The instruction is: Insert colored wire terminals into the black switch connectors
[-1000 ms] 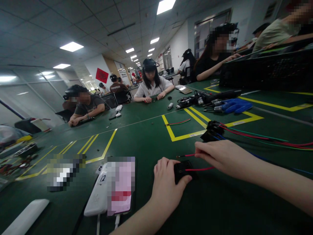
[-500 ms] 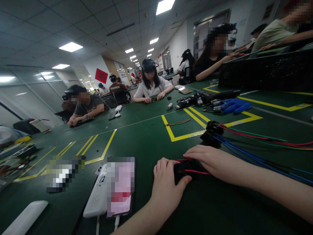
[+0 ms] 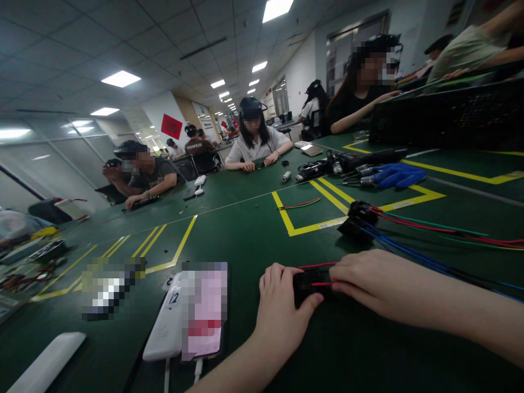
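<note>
My left hand [image 3: 278, 311] is closed round a small black connector block [image 3: 305, 284] that rests on the green table [image 3: 245, 234], thumb pressed on its near side. My right hand [image 3: 368, 281] pinches a thin red wire [image 3: 321, 284] right at the block's face; a second red wire [image 3: 317, 266] runs along the top of the block. Just behind my right hand lies a bundle of black connectors [image 3: 358, 218] with blue, red and green wires [image 3: 429, 234] trailing off to the right.
A phone [image 3: 203, 311] on a white power bank [image 3: 166, 327] lies left of my left hand. Blue-handled tools [image 3: 393, 174] and a loose red wire [image 3: 301, 204] lie by the yellow floor-tape lines. Several other people sit working round the far side of the table.
My right hand drew in from the right toward the black block, bringing the red wire's end up to it. My left hand kept its hold on the block.
</note>
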`<state>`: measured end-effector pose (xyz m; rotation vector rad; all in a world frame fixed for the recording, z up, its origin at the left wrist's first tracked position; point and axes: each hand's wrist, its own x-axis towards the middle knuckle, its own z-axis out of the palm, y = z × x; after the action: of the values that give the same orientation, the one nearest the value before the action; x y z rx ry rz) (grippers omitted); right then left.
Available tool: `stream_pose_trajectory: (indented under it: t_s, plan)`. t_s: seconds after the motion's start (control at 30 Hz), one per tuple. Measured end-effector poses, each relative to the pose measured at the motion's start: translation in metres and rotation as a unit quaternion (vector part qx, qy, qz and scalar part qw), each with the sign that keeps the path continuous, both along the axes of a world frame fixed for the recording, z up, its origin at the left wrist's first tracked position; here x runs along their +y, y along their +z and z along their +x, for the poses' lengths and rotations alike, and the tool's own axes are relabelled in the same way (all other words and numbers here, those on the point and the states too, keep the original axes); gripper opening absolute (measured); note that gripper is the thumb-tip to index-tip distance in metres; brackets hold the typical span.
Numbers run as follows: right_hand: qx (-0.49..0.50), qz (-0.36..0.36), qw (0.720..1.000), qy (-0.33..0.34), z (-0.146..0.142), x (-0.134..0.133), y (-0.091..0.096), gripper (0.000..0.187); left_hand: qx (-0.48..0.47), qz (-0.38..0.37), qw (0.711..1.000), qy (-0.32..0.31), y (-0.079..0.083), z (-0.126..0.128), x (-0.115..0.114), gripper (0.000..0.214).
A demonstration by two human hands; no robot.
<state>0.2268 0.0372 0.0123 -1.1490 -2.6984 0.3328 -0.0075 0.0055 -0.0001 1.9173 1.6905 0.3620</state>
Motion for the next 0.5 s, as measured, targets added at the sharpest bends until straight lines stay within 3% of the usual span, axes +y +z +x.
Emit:
stream_pose_trajectory:
  t_s: [0.27,0.5]
  plan:
    - [-0.024,0.137,0.990,0.020,0.004,0.001,-0.013,0.027,-0.002,-0.007,1.000,0.002,0.000,0.000,0.000,0.037]
    - [-0.031,0.100,0.994,0.012,0.001,-0.001,-0.009,0.030,0.003,0.000,1.000,-0.001,0.000,0.000,0.001,0.036]
